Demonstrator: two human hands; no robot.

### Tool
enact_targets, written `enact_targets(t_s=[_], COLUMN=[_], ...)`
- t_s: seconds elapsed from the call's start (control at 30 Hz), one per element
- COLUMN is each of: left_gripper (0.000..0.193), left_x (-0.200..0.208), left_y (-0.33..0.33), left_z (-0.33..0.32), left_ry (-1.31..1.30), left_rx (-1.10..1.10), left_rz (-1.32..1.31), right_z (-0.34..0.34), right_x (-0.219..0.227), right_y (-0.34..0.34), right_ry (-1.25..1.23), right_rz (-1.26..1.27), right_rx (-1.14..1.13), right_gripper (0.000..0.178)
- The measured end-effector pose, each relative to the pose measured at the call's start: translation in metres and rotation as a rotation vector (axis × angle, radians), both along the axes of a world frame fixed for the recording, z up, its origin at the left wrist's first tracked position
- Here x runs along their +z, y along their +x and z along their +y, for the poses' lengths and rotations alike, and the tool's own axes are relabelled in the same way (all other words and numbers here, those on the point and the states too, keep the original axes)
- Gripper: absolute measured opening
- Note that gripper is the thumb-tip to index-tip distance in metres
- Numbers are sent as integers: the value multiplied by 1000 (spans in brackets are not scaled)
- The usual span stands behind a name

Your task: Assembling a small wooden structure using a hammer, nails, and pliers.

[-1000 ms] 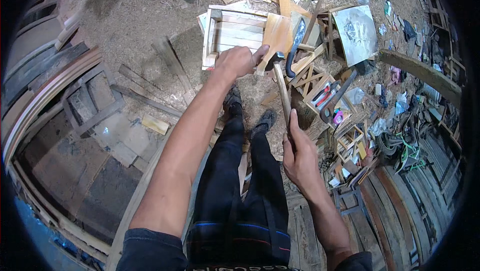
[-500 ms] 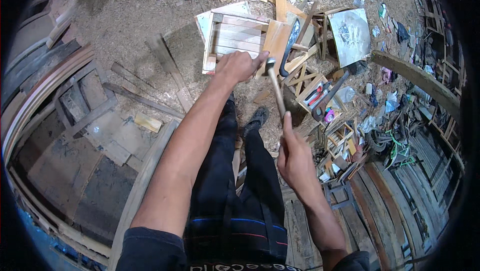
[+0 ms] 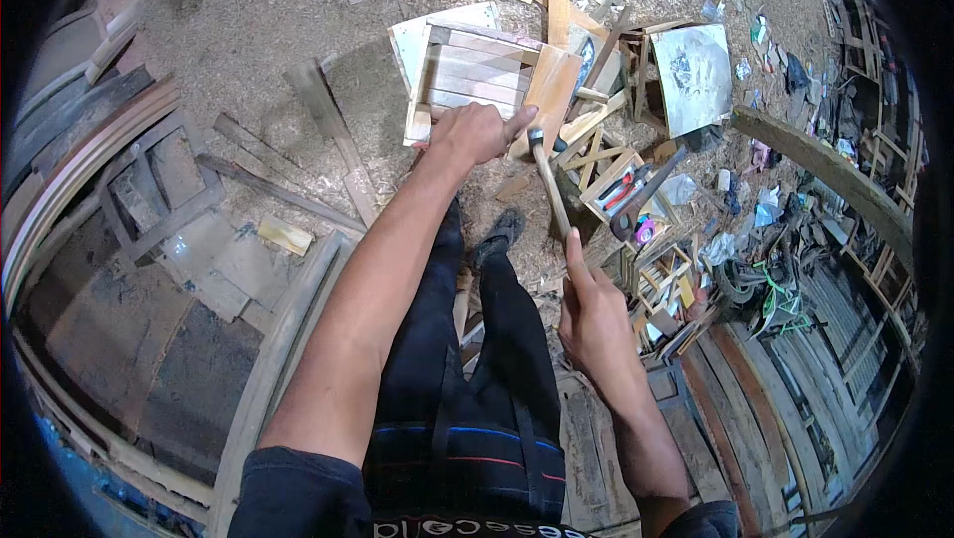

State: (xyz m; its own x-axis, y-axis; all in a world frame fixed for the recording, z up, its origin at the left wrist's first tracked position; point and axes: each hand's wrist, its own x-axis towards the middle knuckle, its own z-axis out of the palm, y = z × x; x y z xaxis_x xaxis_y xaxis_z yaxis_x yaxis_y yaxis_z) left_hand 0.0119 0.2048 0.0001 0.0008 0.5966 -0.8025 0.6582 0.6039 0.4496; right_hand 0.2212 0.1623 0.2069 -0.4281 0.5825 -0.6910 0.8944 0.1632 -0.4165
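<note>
My right hand (image 3: pixel 599 324) is wrapped round the wooden handle of a hammer (image 3: pixel 551 180), its thumb lying along the handle. The hammer's metal head is beside the near end of a light brown board (image 3: pixel 554 86). That board sits along the right side of a slatted wooden crate (image 3: pixel 475 69). My left hand (image 3: pixel 474 133) is closed on the crate's near edge, its thumb reaching toward the board. Its curled fingers are mostly hidden. Whether a nail is under the hammer cannot be made out. Behind the board, a dark curved tool (image 3: pixel 586 49) is largely covered.
A small wooden box (image 3: pixel 621 188) holds red-handled tools, and a handsaw (image 3: pixel 651 195) lies across it. A pale-topped wooden stool-like piece (image 3: pixel 693 79) stands at the far right. Loose planks (image 3: pixel 333 126) lie on the sawdust-strewn ground, with a wooden frame (image 3: pixel 268 339) at left and scrap at right.
The crate and its board have shifted slightly right, and the board now hides most of the dark curved tool. The hammer's head has dropped a little nearer to me.
</note>
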Motion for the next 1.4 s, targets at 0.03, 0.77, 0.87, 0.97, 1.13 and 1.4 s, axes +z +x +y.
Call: enact_targets(t_s=[0.03,0.77,0.87,0.97,1.13,1.4], left_gripper=[105,96,99,92,95,95], left_x=[2,11,-1,-11,-9,-20], left_y=[-1,-1,-5,-1,4,3], left_z=[0,4,-1,-7,-2,-6], left_ry=[6,-46,-152,30,10,22], left_rx=[4,39,79,76,92,54], left_rz=[-12,-41,-149,-22,-83,-56], right_z=[3,3,0,0,0,4], right_x=[5,-7,-2,11,3,-1], right_y=[5,5,8,7,6,-7], right_ry=[-49,84,41,25,105,178], right_rz=[49,55,-82,-25,-37,149], right_rx=[-33,43,149,116,173,64], right_gripper=[67,68,71,70,70,63])
